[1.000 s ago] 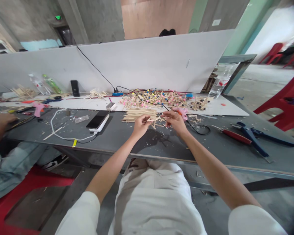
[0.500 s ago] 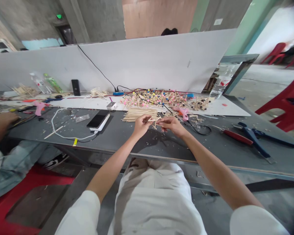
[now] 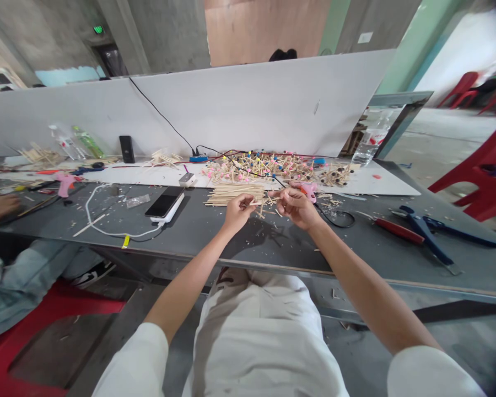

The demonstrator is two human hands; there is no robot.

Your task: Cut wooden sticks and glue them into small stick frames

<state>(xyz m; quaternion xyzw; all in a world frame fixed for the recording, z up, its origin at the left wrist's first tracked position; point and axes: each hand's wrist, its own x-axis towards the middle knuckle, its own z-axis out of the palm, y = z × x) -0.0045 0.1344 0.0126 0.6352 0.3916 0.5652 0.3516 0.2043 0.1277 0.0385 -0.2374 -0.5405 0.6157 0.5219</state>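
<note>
My left hand (image 3: 237, 214) is closed in a pinch on a small piece made of thin wooden sticks (image 3: 262, 207), above the grey table. To its right my right hand (image 3: 298, 208) is raised, apart from the piece, its index finger stretched toward it and the other fingers loosely bent. I see nothing held in it. Behind my left hand lies a bundle of long wooden sticks (image 3: 231, 195). A pink glue gun (image 3: 308, 191) rests just beyond my right hand.
A heap of sticks with coloured ends (image 3: 264, 165) spreads along the white board. A phone (image 3: 164, 203) lies on a white power bank at left. Red-handled pliers (image 3: 399, 229) and blue cutters (image 3: 430, 237) lie at right. A co-worker's hand (image 3: 2, 207) is at far left.
My right hand has drawn back from the wooden piece, and its fingers have lifted and loosened. My left hand keeps its pinch. The co-worker's hand has shifted left.
</note>
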